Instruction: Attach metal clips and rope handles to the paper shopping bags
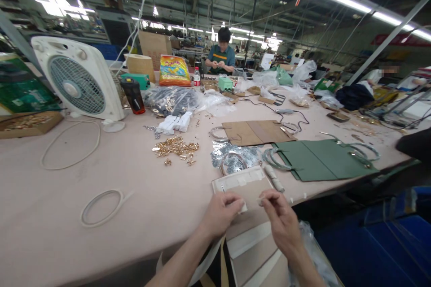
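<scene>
Both my hands meet at the near edge of the table over a beige and white bag panel (247, 184). My left hand (220, 212) is curled, its fingertips pinching a small white strip at the panel's near edge. My right hand (281, 219) is also curled, thumb and forefinger pinched together close to the same spot; what they hold is too small to name. A small pale roll (274, 177) lies just right of the panel. More of the beige panel hangs below the table edge between my forearms.
The pink table (101, 206) carries a pile of gold hardware (177, 148), silver foil bits (232, 154), brown (257, 132) and green (319, 159) bag panels with ring handles, a white fan (79, 78), a dark bottle (134, 95) and white cord loops (101, 206). A person (220, 56) works at the far end.
</scene>
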### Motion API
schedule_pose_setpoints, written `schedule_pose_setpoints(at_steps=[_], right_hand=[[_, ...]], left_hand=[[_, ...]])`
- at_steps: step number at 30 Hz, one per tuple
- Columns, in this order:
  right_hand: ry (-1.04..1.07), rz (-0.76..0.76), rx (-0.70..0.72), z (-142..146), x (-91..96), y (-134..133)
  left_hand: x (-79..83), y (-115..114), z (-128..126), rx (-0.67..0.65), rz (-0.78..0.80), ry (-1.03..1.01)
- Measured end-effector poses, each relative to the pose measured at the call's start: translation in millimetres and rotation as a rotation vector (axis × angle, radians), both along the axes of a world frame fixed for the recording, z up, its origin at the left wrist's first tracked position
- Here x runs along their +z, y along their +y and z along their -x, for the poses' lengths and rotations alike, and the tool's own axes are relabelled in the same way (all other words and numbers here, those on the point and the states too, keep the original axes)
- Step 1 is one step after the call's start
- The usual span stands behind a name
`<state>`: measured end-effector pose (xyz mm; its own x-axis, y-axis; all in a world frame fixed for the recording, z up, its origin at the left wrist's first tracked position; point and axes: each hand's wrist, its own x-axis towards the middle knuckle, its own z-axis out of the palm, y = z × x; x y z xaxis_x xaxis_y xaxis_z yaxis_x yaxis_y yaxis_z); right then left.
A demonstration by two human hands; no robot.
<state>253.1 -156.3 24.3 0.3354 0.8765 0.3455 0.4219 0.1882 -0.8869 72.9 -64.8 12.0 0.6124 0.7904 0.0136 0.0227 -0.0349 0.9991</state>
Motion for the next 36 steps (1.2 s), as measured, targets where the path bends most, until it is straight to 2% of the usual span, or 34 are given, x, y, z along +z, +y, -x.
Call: schedule_pose_setpoints(at_steps=[2, 3, 6, 8, 12, 15, 19, 28, 36], right_hand=[[0.070, 0.022, -0.085, -11, 7.7, 11], [0.072, 0.052, -0.068, -14, 12.6, 18], [-0.031, 0.137, 0.133, -12, 27.0, 41], [-0.125, 0.158, 0.259, 0, 33.4, 57], [-0.223, 0.237, 0.420, 26, 34.1, 85], [-0.310, 0.276, 0.469, 34, 28.4, 98], [-0.395, 0.296, 0.474, 34, 23.6, 105], [-0.425, 0.289, 0.468, 36, 21.0, 109], [-0.428, 0.207, 0.431, 34, 3.2, 107]], left_hand=[[-1.2, -5, 1, -0.124, -0.162, 0.013], [-2.3, -8, 2, -0.201, -0.251, 0.032], [-6.5, -14, 2, -0.362, -0.458, 0.112], [-8.8, -15, 2, -0.400, -0.509, 0.146], [-9.5, -13, 4, -0.416, -0.507, 0.143], [-8.7, -12, 6, -0.410, -0.499, 0.133], [-9.4, -12, 5, -0.415, -0.486, 0.121], [-10.4, -12, 6, -0.390, -0.467, 0.098], [-8.3, -13, 5, -0.383, -0.483, 0.104]])
